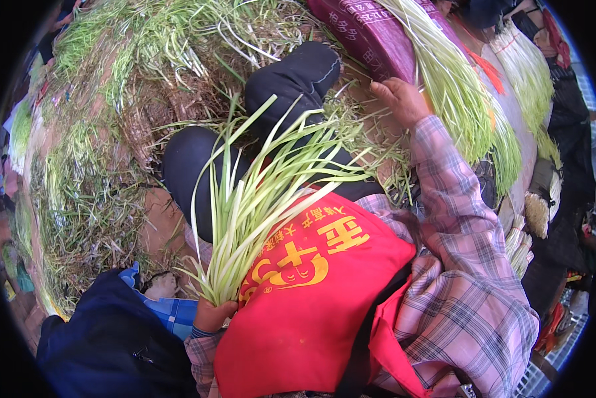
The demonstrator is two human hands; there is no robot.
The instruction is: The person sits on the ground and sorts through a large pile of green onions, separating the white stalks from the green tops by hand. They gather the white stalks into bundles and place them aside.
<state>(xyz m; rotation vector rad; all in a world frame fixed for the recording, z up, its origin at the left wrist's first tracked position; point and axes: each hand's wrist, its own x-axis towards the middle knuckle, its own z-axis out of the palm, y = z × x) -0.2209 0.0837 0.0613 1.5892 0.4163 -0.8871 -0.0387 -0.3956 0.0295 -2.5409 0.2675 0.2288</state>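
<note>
My left hand [213,316], at the lower left by my red apron [298,318], grips the base of a loose bunch of pale green garlic chives [258,189]. Its long flat leaves fan out over the apron and my dark-trousered knees. Farther out, my right hand [402,102] rests beside a purple printed sack [372,40], its thumb and fingers brought close together. Whether something thin is pinched there I cannot tell. A thick bundle of pale chives [447,84] lies across the sack, right next to that hand.
Heaped chives with roots and soil [173,89] cover the ground at the upper left. Trimmed scraps [377,144] lie beyond my knees. Tied white-stemmed bundles [521,74] lie at the right, near orange-red ties [484,69]. A person's dark blue garment [114,338] is close at my left.
</note>
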